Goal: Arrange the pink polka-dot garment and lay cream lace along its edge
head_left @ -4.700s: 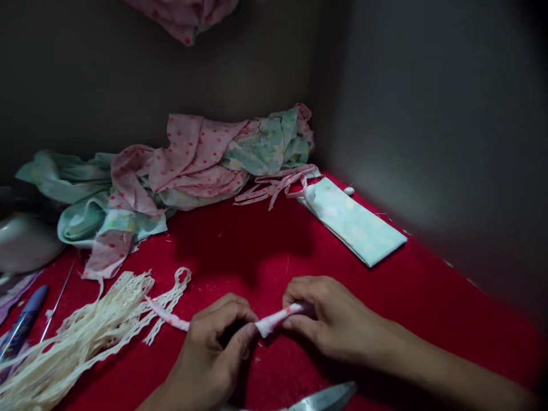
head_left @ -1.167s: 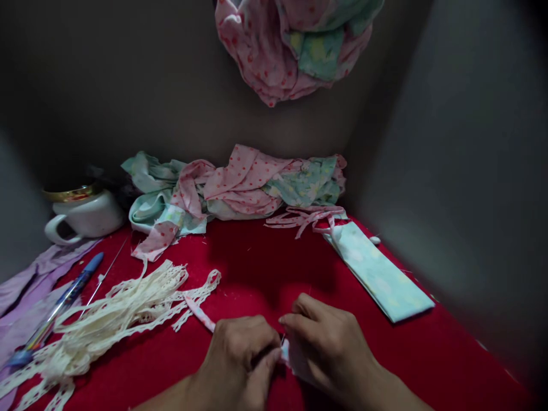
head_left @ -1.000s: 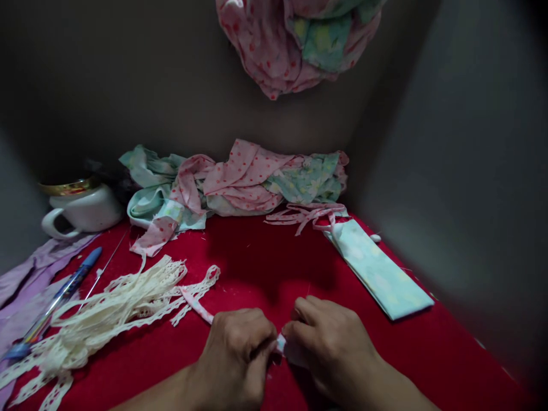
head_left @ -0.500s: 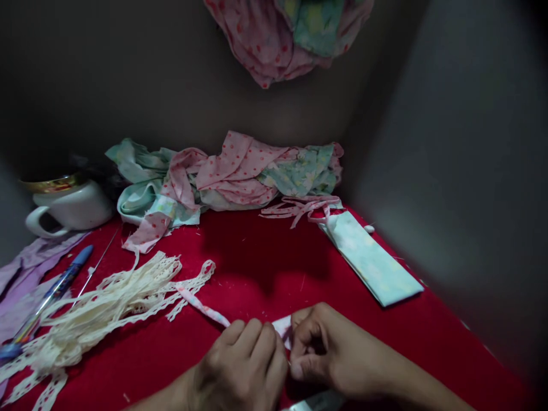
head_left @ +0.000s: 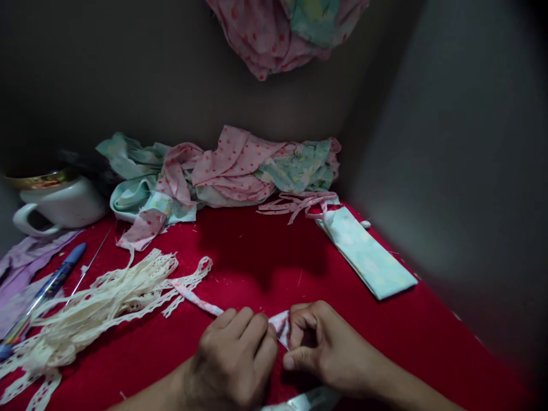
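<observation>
One cloth strip (head_left: 280, 327) is stretching between the left hand (head_left: 240, 357) and the right hand (head_left: 317, 342), both gripping it.
Nearest, a metal blade (head_left: 314, 398) is lying on the red desk (head_left: 252, 257); above, left fingers are closing over the strip, right fingers are curling at its wider part; lace (head_left: 107, 299) is lying toward the left edge, folded cloth (head_left: 370, 254) along the right edge, and piled fabric (head_left: 240, 165) is resting at the far edge.

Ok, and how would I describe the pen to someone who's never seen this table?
On the red surface, find the cream lace heap at the left. At its left side, between the purple fabric and a thin metal rod, lies the pen. Its blue end and thicker, multicoloured barrel set it apart from the slim, plain rod.
</observation>
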`<action>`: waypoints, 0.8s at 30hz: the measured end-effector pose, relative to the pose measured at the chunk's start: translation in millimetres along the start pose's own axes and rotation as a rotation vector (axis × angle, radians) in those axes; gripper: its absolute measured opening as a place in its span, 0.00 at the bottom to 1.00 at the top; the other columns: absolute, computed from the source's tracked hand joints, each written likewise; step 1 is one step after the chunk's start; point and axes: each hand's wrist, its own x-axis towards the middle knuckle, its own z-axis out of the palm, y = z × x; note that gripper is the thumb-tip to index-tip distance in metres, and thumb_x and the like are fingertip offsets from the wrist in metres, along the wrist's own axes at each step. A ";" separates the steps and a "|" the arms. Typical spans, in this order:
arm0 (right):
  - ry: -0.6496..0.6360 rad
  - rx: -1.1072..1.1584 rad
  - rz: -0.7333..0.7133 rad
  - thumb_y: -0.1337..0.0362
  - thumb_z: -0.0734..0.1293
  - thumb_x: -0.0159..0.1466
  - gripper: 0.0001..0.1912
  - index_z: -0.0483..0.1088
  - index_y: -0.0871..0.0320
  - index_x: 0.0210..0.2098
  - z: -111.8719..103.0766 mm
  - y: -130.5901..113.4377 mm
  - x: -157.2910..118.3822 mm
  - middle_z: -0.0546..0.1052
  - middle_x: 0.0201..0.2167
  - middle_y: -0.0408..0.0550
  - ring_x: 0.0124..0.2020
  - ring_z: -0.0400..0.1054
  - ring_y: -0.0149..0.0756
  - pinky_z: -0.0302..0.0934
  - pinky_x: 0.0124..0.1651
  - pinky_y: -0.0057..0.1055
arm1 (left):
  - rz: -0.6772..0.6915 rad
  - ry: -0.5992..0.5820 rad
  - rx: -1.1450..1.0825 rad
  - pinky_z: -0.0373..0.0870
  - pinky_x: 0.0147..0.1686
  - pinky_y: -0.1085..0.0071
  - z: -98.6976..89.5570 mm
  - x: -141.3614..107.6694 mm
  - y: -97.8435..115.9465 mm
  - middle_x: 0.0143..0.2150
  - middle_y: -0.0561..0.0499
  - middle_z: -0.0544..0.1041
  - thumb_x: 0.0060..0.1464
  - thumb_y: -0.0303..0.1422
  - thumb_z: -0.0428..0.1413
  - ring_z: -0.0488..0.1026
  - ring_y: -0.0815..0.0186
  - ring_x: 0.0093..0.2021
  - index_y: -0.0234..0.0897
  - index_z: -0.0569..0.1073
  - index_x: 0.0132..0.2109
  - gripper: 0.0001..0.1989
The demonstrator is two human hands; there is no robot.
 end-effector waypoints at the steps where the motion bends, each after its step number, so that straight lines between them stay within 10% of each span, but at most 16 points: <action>1: 0.012 0.000 -0.011 0.73 0.70 0.45 0.12 0.61 0.60 0.17 0.0 0.1 -0.1 0.67 0.21 0.41 0.24 0.59 0.28 0.52 0.26 0.24 | -0.004 -0.018 -0.006 0.59 0.25 0.68 -1.5 0.8 -0.2 0.24 0.46 0.73 0.55 0.21 0.42 0.67 0.63 0.23 0.31 0.71 0.33 0.14; 12: 0.065 0.053 -0.114 0.74 0.71 0.44 0.15 0.58 0.59 0.16 -0.8 1.1 1.1 0.65 0.20 0.40 0.23 0.58 0.27 0.51 0.25 0.24 | -0.016 -0.010 -0.009 0.59 0.24 0.69 -2.5 4.2 -0.7 0.23 0.48 0.73 0.55 0.21 0.42 0.67 0.63 0.23 0.31 0.71 0.34 0.13; 24: 0.072 -0.090 -0.601 0.73 0.62 0.53 0.14 0.50 0.57 0.19 7.9 2.8 -0.7 0.65 0.22 0.43 0.25 0.59 0.29 0.54 0.28 0.24 | -0.062 -0.051 -0.097 0.48 0.23 0.67 3.2 0.6 1.4 0.19 0.50 0.65 0.47 0.20 0.45 0.58 0.65 0.22 0.36 0.65 0.23 0.11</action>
